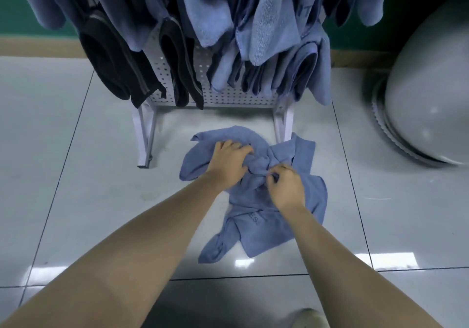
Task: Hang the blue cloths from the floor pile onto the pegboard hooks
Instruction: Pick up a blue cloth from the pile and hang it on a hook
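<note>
A pile of blue cloths [256, 228] lies crumpled on the pale tiled floor in front of a white pegboard stand [228, 96]. My left hand [227, 161] grips a bunched fold at the top of the pile. Just to its right, my right hand [285, 184] pinches the same gathered cloth near the pile's middle. Several blue cloths [269, 23] hang from the pegboard above, hiding its hooks. Dark brown cloths [114, 61] hang on its left side.
The stand's white legs [144, 137] rest on the floor to the left and right of the pile. A large white rounded object [431, 86] sits on the floor at the right. A green wall with a tan baseboard runs behind. A shoe tip [308, 318] shows at the bottom edge.
</note>
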### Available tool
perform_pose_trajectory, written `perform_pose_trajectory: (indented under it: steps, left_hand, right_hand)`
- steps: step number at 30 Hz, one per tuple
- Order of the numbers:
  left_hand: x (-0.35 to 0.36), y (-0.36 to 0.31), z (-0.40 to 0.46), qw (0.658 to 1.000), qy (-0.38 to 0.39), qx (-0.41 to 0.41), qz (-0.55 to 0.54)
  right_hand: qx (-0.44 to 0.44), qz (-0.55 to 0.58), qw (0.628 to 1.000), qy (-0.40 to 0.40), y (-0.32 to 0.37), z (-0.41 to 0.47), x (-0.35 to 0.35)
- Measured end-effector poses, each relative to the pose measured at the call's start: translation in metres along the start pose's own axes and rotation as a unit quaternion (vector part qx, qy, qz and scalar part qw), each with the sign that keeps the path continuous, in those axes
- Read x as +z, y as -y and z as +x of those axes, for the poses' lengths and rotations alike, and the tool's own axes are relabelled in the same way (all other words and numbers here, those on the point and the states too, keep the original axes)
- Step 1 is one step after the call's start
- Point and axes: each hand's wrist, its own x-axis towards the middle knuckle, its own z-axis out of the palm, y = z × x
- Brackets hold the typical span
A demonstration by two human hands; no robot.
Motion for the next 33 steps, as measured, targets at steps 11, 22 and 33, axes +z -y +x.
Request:
perform_pose_trajectory:
  steps: [11,22,33]
  left_hand:
    - [-0.107,0.019,-0.022,0.957,-0.073,-0.001,-0.281]
    - [-0.301,0.016,-0.117,0.988,-0.036,0.017,-0.148]
    - [-0.401,-0.011,-0.230,0.986,-0.079,-0.014,-0.145]
  right_hand:
    - [-0.029,0.266,0.964,0.004,0.091,0.021,-0.060]
    - [-0.210,0.079,0.948,0.223,0.211,-0.030,-0.181]
    - [-0.250,0.034,0.956,0.149,0.256,-0.103,-0.306]
